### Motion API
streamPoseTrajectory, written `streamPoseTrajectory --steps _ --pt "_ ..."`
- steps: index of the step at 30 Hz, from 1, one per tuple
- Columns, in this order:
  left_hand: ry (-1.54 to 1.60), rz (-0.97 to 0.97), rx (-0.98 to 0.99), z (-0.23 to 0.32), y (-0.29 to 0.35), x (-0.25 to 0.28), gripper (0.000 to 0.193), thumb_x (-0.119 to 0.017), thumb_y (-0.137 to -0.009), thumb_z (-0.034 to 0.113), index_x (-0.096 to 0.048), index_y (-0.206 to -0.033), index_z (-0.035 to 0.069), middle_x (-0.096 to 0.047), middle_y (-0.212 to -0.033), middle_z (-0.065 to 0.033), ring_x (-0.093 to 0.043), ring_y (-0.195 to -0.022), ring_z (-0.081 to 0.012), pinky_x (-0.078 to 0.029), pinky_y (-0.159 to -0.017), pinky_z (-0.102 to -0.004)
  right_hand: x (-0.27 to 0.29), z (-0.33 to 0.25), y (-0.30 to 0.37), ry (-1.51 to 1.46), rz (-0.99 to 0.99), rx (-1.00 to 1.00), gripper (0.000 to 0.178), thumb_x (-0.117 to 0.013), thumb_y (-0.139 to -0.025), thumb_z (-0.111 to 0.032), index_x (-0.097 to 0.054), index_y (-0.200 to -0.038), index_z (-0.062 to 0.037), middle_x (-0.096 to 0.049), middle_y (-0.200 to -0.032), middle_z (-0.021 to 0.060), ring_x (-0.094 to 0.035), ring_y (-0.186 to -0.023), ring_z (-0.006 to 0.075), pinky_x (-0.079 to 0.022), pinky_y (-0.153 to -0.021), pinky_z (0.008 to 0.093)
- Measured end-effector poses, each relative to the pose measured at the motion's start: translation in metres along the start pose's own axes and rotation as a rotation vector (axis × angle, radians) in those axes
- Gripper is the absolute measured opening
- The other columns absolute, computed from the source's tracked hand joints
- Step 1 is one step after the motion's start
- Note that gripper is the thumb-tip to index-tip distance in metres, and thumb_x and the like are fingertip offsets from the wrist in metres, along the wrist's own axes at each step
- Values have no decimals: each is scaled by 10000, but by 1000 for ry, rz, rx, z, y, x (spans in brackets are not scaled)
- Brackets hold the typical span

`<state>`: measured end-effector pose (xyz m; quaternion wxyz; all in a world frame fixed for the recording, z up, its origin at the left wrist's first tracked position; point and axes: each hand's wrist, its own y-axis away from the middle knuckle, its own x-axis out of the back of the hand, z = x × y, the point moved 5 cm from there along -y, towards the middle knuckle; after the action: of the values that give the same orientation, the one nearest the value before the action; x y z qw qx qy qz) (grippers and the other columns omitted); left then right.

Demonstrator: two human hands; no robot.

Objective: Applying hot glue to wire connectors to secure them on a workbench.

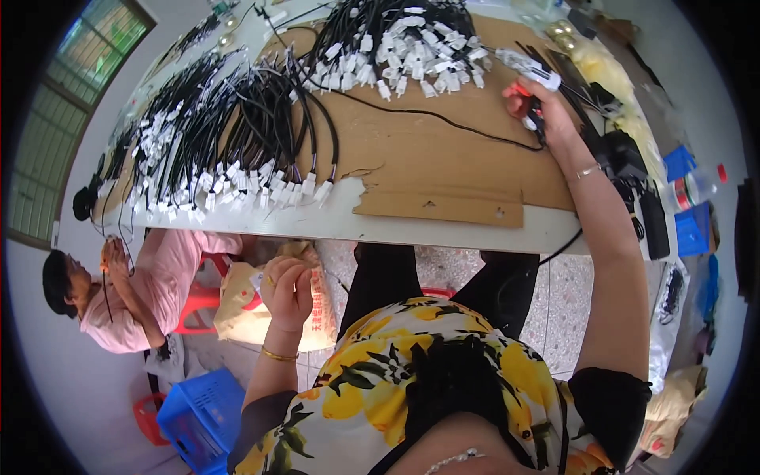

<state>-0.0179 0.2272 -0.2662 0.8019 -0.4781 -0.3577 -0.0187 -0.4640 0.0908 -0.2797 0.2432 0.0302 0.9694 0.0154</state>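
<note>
My right hand [540,111] is closed around the dark handle of a gun-shaped hand tool [529,69] with a pale barrel, above the right part of the cardboard [443,154]. Something red shows by the fingers, and the exact kind of tool is unclear. A black cord [427,113] runs from beneath this hand leftward to the cables. Off the table's near edge, my left hand [286,293] is raised with its fingers curled in; I see nothing in it. Black cables with white connectors [261,186] lie at the left, and another heap [412,51] at the far middle.
At the left a person in pink [150,293] sits holding an orange-and-black object [111,252]. Black boxy items [625,154] and yellowish plastic wrap [606,71] line the table's right side. A bottle [697,188] stands beyond it. Below are a sack [317,317] and blue crate [202,419].
</note>
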Motion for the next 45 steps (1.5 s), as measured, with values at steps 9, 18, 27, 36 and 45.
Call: streamPoseTrajectory --steps 9,18,27,36,45 --pt "32 2 -317 37 -90 36 91 -584 -699 -3 -525 -768 -1 -555 -734 -110 -543 -658 -269 -442 -578 -345 2 -7 3 56 1 -7 166 -535 -813 -166 -518 -809 -1 -587 -773 125 -509 -593 127 -428 -559 235" --pt "96 -128 142 -61 -235 -38 188 -596 -767 189 -597 -792 3 -585 -669 -118 -553 -612 -241 -435 -581 -290 -8 -13 16 -24 13 39 171 -556 -794 -181 -523 -818 -15 -590 -786 136 -513 -604 137 -419 -575 252" --pt "-278 -451 238 -94 -291 -152 494 -561 -716 508 -620 -833 32 -615 -738 -136 -595 -749 -269 -450 -679 -339 -15 -21 26 136 89 92 221 -589 -776 -235 -530 -836 -30 -596 -765 97 -522 -566 109 -433 -531 225" --pt "171 -400 545 -124 -305 -172 231 -606 -686 216 -610 -771 1 -603 -654 -102 -575 -600 -169 -451 -543 -256 -21 -25 30 234 88 65 253 -600 -760 -270 -540 -810 -29 -593 -754 81 -502 -567 86 -416 -516 218" --pt "1170 7 786 -122 -348 -110 165 -509 -785 83 -545 -899 -30 -577 -719 -76 -549 -571 -148 -483 -496 -239 -25 -23 24 294 42 75 269 -601 -759 -273 -594 -825 -12 -610 -759 60 -499 -576 72 -413 -511 216"
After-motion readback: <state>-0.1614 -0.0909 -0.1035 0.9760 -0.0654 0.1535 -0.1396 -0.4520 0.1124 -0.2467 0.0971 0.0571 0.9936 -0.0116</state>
